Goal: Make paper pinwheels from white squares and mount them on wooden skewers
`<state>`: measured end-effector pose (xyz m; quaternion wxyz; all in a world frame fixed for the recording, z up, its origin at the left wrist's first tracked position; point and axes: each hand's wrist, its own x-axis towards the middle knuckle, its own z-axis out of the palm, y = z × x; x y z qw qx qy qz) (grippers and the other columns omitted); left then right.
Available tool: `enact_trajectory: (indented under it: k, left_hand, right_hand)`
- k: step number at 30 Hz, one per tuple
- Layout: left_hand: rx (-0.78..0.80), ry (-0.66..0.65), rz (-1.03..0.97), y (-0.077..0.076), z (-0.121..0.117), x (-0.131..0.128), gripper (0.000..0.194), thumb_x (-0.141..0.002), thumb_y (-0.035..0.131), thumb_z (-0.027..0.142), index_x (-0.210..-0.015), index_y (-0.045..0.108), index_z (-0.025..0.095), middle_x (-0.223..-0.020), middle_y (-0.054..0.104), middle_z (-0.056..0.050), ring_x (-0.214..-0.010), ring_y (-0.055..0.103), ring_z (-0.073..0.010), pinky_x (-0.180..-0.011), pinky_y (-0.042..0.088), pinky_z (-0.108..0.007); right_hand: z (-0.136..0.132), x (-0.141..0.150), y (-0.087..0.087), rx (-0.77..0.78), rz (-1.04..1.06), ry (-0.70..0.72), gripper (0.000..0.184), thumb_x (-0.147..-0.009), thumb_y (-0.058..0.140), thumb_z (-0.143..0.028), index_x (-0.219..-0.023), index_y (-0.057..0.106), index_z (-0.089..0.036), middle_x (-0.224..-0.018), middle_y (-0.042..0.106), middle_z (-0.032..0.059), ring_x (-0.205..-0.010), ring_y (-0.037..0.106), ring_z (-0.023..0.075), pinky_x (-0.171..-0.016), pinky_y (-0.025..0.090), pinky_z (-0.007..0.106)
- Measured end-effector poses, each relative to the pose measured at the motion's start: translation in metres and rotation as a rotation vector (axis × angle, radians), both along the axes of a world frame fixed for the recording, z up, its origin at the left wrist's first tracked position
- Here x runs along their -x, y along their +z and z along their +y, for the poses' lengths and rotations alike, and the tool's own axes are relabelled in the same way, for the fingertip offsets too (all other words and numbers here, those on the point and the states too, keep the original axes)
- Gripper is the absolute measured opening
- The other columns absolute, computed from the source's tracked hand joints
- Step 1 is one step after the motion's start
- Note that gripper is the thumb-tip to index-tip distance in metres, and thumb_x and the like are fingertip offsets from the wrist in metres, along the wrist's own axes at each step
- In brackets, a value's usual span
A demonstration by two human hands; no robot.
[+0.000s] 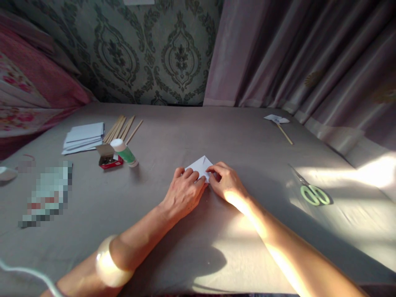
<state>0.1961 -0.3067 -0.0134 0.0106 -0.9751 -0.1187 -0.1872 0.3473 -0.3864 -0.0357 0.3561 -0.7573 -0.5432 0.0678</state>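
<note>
The lower part of the paper was hidden by the left hand and right hand, and both forearms were cut off by the bottom edge. The packet was blurred into blocks, its print made unreadable. The white object and cable were cut off at the left. The contents of the box and the marks on the pinwheel were shown too small to be told.
</note>
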Motion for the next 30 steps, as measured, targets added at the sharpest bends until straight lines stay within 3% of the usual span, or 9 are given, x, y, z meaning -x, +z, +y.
enact_trajectory:
  k: [8, 30]
  left_hand:
    - [-0.028, -0.02, -0.048, 0.004, -0.011, 0.012, 0.027, -0.094, 0.043, 0.027, -0.082, 0.065, 0.018, -0.075, 0.061, -0.004, -0.076, 0.051, -0.0176, -0.077, 0.034, -0.036]
    - [0.007, -0.005, 0.021, 0.0, -0.013, 0.013, 0.02, -0.091, 0.047, 0.024, -0.082, 0.063, 0.018, -0.078, 0.06, -0.004, -0.078, 0.051, -0.019, -0.078, 0.032, -0.037]
  right_hand:
    - [-0.003, 0.004, 0.003, -0.005, -0.06, 0.012, 0.025, -0.081, 0.048, -0.015, -0.091, 0.07, -0.022, -0.09, 0.062, 0.0036, -0.07, 0.058, 0.013, -0.066, 0.046, 0.024]
    - [-0.001, 0.008, 0.008, 0.107, -0.277, 0.067, 0.029, -0.081, 0.047, -0.012, -0.095, 0.07, -0.025, -0.093, 0.057, 0.0048, -0.078, 0.055, 0.0164, -0.063, 0.043, 0.024]
